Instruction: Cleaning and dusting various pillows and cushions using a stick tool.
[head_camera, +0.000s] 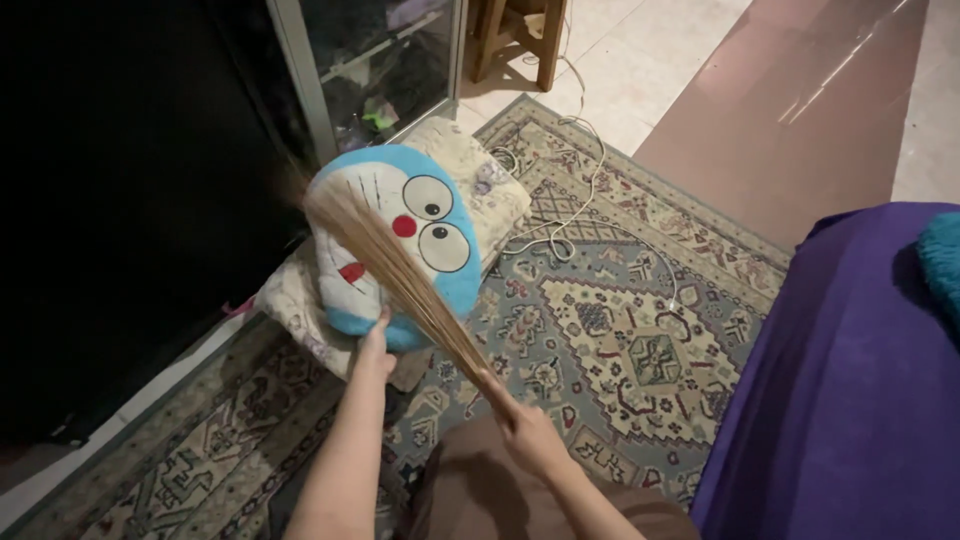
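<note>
Head cam, looking down: my left hand (375, 345) grips the lower edge of a round blue-and-white cartoon cat cushion (400, 240), fingers closed on the fabric w/ the thumb on top, which props the cushion upright so its face tilts toward me instead of lying flat. My right hand (530, 435) is wrapped tight around the bound end of a stick broom (400, 270), a bundle of thin tan bristles; the bundle runs up and left from the fist and fans out across the cushion's face, tips blurred near its upper left edge. That blur reads to me as a swing, and the broom lies diagonally over the face, touching or just above it; can't tell which. The cushion sits on a pale floral pillow (490, 185) that lies partly under and behind it, next to a dark glass-front cabinet (330, 70). All of this is on a patterned rug (640, 340) in beige, w/ a white cable (590, 190) looping loose across it from the cushions toward the tiled floor (640, 60). A purple bedsheet (840, 400) fills the right side, well apart from both hands, and wooden stool legs (520, 40) stand at the top edge. My brown-clad lap shows at the bottom betw. the two forearms.
</note>
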